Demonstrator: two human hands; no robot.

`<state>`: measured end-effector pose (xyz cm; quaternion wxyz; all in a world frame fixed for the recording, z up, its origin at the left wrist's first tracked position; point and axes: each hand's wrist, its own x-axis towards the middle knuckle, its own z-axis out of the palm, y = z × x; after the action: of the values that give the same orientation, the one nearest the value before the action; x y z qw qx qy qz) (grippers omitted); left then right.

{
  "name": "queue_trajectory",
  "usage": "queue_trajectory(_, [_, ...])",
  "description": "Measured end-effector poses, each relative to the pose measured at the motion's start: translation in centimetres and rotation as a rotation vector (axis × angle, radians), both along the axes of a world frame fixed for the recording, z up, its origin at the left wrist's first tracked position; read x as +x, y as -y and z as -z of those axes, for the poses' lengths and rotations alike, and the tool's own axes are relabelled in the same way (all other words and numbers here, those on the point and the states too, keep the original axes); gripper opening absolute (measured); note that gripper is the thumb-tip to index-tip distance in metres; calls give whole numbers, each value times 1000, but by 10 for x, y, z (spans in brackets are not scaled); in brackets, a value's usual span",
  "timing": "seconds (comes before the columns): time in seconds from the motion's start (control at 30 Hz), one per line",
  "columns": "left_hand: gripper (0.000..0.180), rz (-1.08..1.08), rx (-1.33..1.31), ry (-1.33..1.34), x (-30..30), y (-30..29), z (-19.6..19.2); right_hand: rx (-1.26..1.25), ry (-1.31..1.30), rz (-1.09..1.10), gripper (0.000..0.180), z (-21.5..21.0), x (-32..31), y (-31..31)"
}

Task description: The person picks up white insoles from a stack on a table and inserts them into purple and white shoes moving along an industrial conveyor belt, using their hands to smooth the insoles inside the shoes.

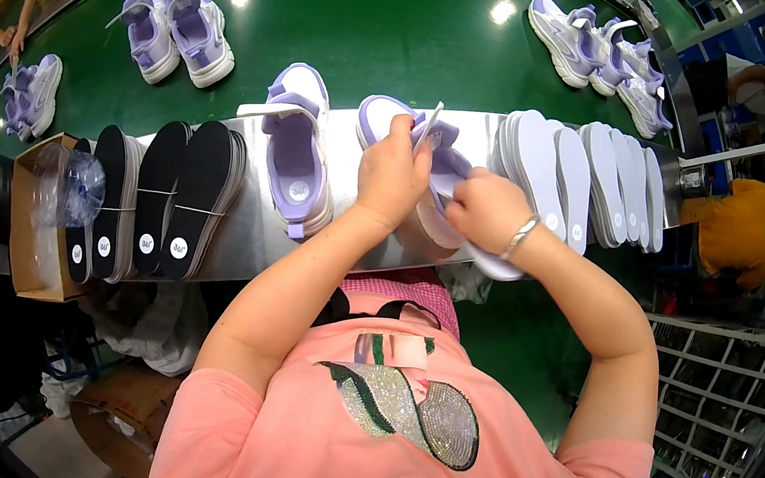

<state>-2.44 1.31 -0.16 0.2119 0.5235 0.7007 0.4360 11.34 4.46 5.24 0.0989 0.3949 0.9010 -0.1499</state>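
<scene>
Green belt point(405, 25) is filling the top of the view, metal ledge point(248, 244) running along its near side. Worker in orange point(744, 234) is showing far right. Cardboard box point(22, 235), black insoles point(203, 168) and white insoles point(525, 161) are lining the ledge. Lavender-and-white shoe point(447, 172) is sitting on the ledge between both hands. Left hand point(395, 177) is pinching it near the tongue; right hand point(490, 213) is curling at the opening, can't tell its grip. Round white stickers point(179, 248) are carrying dark print.
</scene>
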Motion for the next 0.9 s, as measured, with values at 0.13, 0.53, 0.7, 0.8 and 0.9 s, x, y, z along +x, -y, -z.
queue_trajectory(0.13, [27, 9, 37, 5, -2, -2, 8, 264, -23, -77, 19, 16, -3, 4])
queue_trajectory(0.53, [26, -23, 17, 58, -2, 0, 15, 173, 197, -231, 13, -8, -3, 8])
queue_trajectory(0.7, [25, -22, 39, 163, 0, 1, 19, 131, 159, -196, 12, 38, -15, -10])
queue_trajectory(0.8, [25, -23, 31, 193, 1, -1, 19, -16, 184, -142, 15, 44, -23, -18])
queue_trajectory(0.9, [24, -20, 39, 226, -1, -1, 17, -193, 352, -110, 18, 39, -35, -30])
